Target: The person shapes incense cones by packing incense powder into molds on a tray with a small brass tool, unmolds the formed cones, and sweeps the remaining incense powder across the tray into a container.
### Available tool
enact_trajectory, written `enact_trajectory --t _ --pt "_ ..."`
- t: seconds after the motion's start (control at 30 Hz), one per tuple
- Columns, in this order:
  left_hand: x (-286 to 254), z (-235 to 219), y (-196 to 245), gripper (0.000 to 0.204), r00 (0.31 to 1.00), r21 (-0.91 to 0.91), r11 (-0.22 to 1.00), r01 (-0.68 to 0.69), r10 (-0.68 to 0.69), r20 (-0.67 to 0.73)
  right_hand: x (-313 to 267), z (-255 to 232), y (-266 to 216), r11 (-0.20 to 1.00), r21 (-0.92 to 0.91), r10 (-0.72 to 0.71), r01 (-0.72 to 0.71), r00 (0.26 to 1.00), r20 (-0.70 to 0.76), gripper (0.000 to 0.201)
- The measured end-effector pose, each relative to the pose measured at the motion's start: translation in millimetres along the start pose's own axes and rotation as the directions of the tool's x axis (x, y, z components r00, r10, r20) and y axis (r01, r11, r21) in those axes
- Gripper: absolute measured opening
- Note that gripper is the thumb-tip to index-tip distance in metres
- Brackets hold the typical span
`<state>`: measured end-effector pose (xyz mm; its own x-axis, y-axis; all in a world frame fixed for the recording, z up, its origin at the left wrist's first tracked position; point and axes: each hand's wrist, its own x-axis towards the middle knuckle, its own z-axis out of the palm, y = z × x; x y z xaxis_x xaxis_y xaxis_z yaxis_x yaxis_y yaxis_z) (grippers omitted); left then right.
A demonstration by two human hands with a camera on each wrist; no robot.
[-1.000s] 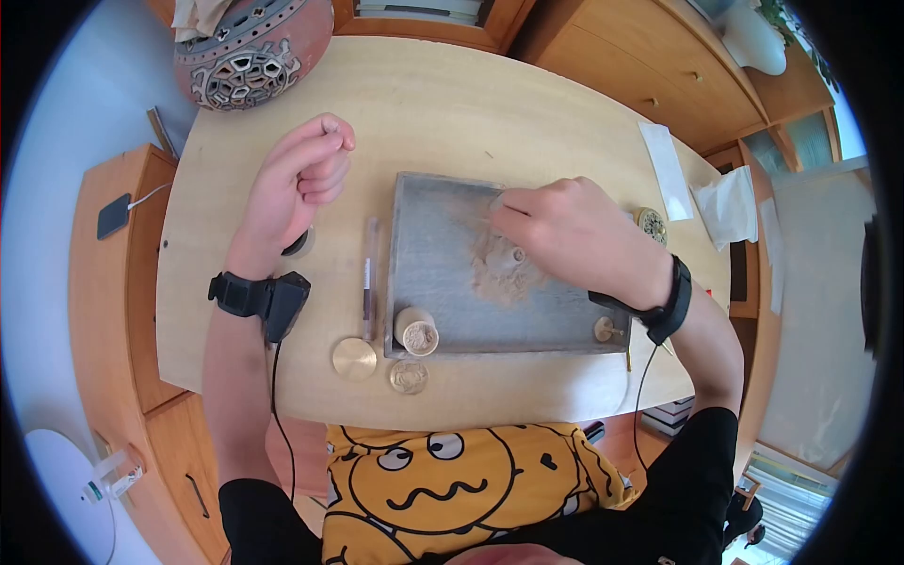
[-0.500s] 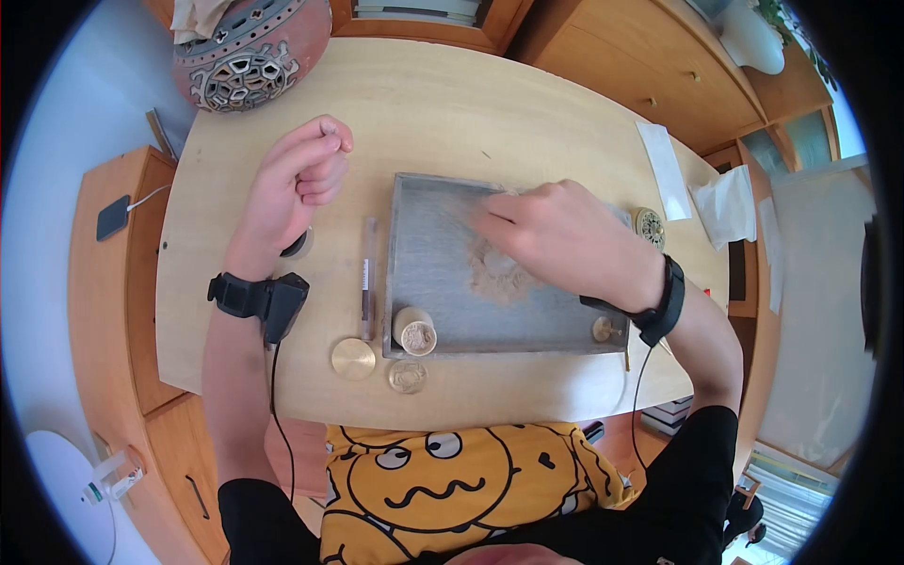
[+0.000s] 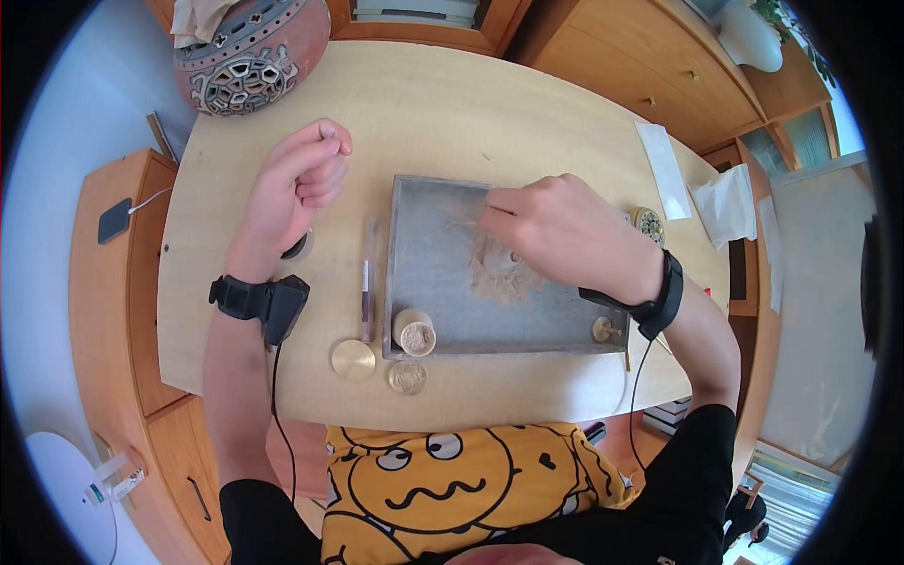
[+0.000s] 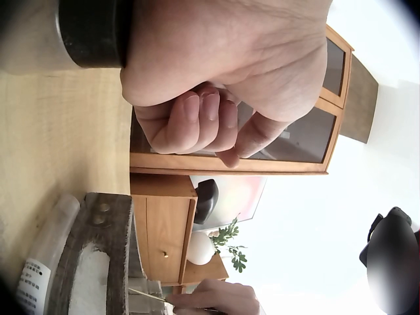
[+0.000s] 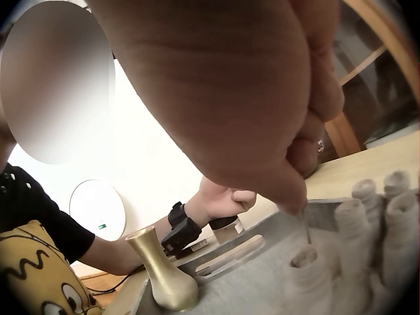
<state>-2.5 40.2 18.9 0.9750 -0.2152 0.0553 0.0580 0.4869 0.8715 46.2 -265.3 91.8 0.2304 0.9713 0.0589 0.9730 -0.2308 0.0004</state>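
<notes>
In the head view my left hand (image 3: 306,174) is raised over the table, fingers curled and thumb touching the index; nothing shows in it in the left wrist view. Over the grey tray (image 3: 391,254), my right hand (image 3: 565,231) pinches a thin metal stick (image 4: 149,294) between thumb and fingertips. Its lower end meets the open top of a powder-covered upright piece (image 5: 310,279) in the right wrist view. Several similar pieces (image 5: 354,230) stand beside it. Tan powder (image 3: 499,278) lies around, and my right hand hides part of it.
A jar of powder (image 3: 414,331) and a brass vase (image 3: 603,328) occupy the tray's near corners. Outside it are a long tube (image 3: 367,282), a brass disc (image 3: 353,360), a clear lid (image 3: 408,378) and a pierced round tin (image 3: 649,224). A patterned pot (image 3: 250,71) stands far left.
My right hand has shifted slightly left and back over the tray, still pinching. More of the powder beneath it shows than half a second ago. My left hand stays where it was.
</notes>
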Motion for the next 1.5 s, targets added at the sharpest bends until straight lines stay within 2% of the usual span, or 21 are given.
enact_trajectory --t 0.13,0.2,0.33,0.4,0.43,0.57,0.67,0.87,0.93,1.07,1.27,1.4,1.47,1.5 --pt "-1.7 2.0 -1.3 0.013 0.999 -0.010 1.000 0.006 -0.007 -0.033 -11.5 -0.7 0.0 0.997 0.076 -0.018 0.023 0.997 -0.069 0.012" --pt "-2.0 2.8 0.3 0.013 0.999 -0.002 1.000 -0.002 0.002 -0.034 -16.6 -12.6 -2.0 0.999 0.053 0.008 -0.013 0.996 0.089 0.006" --pt "-1.0 2.2 -1.0 0.013 1.000 -0.005 1.000 0.004 -0.004 -0.013 -12.3 -17.5 -2.3 0.999 0.033 0.018 -0.022 0.995 0.103 0.006" --pt "-0.8 2.7 -1.0 0.013 1.000 0.005 1.000 0.006 -0.005 -0.022 1.3 -13.1 2.5 1.000 -0.011 0.022 -0.021 0.999 0.034 0.005" --pt "-1.0 2.5 -0.6 0.012 0.999 0.011 1.000 0.003 -0.002 -0.037 6.7 -3.7 5.5 1.000 -0.017 -0.011 0.009 0.996 -0.090 0.008" --pt "-0.7 1.4 -0.6 0.013 1.000 0.013 1.000 0.007 -0.007 -0.001 21.6 5.4 9.5 1.000 -0.022 -0.017 0.014 0.995 -0.096 0.008" --pt "-0.5 1.0 0.4 0.013 1.000 0.007 1.000 0.007 -0.007 -0.005 23.7 7.7 11.7 0.999 -0.030 -0.011 0.009 0.998 -0.069 0.008" --pt "-1.1 1.4 0.2 0.014 1.000 -0.018 1.000 0.009 -0.009 -0.005 3.1 -2.0 12.3 0.997 0.078 -0.027 0.030 0.999 -0.040 0.009" --pt "-1.7 3.9 2.5 0.013 1.000 0.020 1.000 0.016 -0.015 -0.007 -3.7 -9.5 7.9 0.997 0.072 0.030 -0.036 0.995 0.090 0.010" --pt "-1.1 3.0 -0.3 0.012 1.000 -0.011 1.000 0.015 -0.015 -0.018 -8.8 -17.5 4.9 0.997 0.069 0.021 -0.030 0.991 0.129 0.009" --pt "-0.4 2.6 1.1 0.013 1.000 0.026 1.000 0.013 -0.013 -0.004 13.9 -5.0 7.5 0.996 0.081 0.032 -0.031 1.000 0.000 0.005" --pt "-0.1 1.9 0.4 0.013 1.000 0.025 1.000 0.017 -0.017 0.000 27.3 -2.1 9.7 0.997 0.032 0.075 -0.077 0.996 0.058 0.010" --pt "0.5 1.0 0.3 0.013 1.000 0.025 1.000 0.020 -0.020 0.006 34.8 4.2 11.2 0.990 0.108 0.095 -0.088 0.994 -0.060 0.008" --pt "0.3 1.3 -0.3 0.013 1.000 0.024 1.000 0.021 -0.021 -0.003 37.7 4.7 9.6 0.990 0.113 0.095 -0.088 0.994 -0.058 0.008"
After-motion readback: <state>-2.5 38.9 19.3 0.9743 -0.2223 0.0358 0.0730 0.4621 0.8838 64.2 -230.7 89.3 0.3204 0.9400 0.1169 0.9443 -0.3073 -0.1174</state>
